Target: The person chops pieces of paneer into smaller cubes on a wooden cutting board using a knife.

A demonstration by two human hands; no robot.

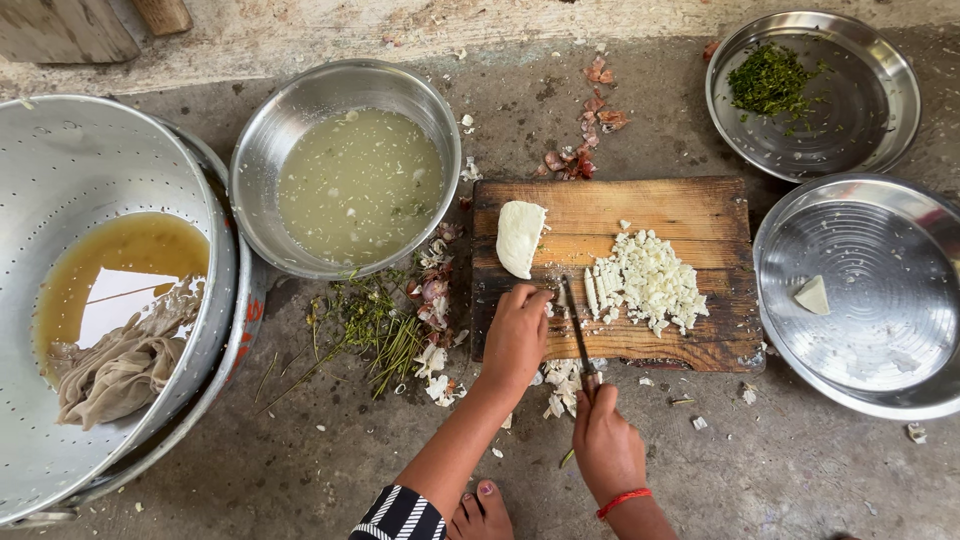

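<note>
A wooden cutting board (690, 205) lies on the concrete floor. On it sit a white half-round slab of soft cheese (519, 237) at the left and a heap of small white diced pieces (650, 282) in the middle. My right hand (606, 440) grips a knife (577, 330) whose blade points up onto the board, just left of the heap. My left hand (516, 335) rests on the board's near left edge, fingers curled over a few white pieces beside the blade.
A steel bowl (300, 100) of cloudy greenish liquid stands left of the board. A large colander (60, 160) with a wet cloth (120, 370) is far left. Steel plates at right hold chopped herbs (770, 80) and a white wedge (813, 295). Peels and stems litter the floor.
</note>
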